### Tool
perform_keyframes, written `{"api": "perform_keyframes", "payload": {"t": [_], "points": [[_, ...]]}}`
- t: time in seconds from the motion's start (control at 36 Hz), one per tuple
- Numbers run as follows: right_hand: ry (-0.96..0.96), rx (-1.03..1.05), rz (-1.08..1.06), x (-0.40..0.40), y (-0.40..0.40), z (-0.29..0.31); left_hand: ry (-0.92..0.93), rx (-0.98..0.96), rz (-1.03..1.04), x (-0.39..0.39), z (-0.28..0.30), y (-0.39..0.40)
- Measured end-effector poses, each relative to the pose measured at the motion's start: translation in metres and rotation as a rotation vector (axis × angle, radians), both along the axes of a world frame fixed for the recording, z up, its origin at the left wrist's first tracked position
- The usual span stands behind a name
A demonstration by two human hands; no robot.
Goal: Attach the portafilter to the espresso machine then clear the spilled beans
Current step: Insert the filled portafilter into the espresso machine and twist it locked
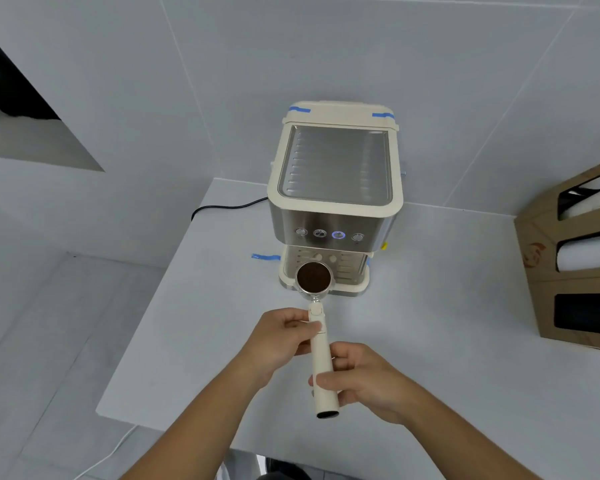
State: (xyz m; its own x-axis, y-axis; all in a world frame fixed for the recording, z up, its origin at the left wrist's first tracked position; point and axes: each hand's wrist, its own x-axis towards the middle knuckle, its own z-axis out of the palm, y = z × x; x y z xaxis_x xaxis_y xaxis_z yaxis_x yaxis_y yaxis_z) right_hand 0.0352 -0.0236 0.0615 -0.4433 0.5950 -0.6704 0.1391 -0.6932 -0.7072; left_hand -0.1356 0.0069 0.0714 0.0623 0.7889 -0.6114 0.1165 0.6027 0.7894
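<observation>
A cream and steel espresso machine [335,199] stands at the back of the white table, one of its front buttons lit blue. I hold a portafilter [321,348] with a long cream handle in both hands. Its metal basket [314,277], filled with dark ground coffee, hovers in front of the machine's drip tray. My left hand [279,341] grips the upper handle near the basket. My right hand [364,379] grips the lower handle. No spilled beans show on the table.
A cardboard rack [568,265] with white cups stands at the table's right edge. A black power cord [222,206] runs left from the machine. Blue tape [265,257] marks the table [205,323] beside the machine. A white cable [111,455] lies on the floor.
</observation>
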Motion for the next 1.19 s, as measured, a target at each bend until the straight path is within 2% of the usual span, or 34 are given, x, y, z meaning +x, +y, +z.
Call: {"api": "perform_keyframes", "payload": {"t": [0.19,0.39,0.5,0.67,0.89,1.19], "points": [[-0.037,-0.031,-0.015,-0.005,0.004,-0.007,0.193,0.144,-0.039,-0.023,0.022,0.005],[-0.064,-0.048,-0.072,-0.010,0.011,-0.016,0.292,0.492,-0.048,-0.039,0.066,0.018],[-0.063,-0.038,-0.103,-0.016,0.018,-0.016,0.289,0.651,-0.039,-0.043,0.098,0.039],[-0.048,-0.038,-0.152,-0.019,0.033,-0.012,0.388,0.847,-0.150,-0.034,0.128,0.088],[-0.055,-0.016,-0.182,-0.022,0.052,-0.011,0.625,0.988,-0.438,-0.008,0.132,0.138],[-0.015,0.019,-0.187,-0.025,0.072,-0.007,0.855,0.930,-0.924,0.008,0.124,0.181]]}}
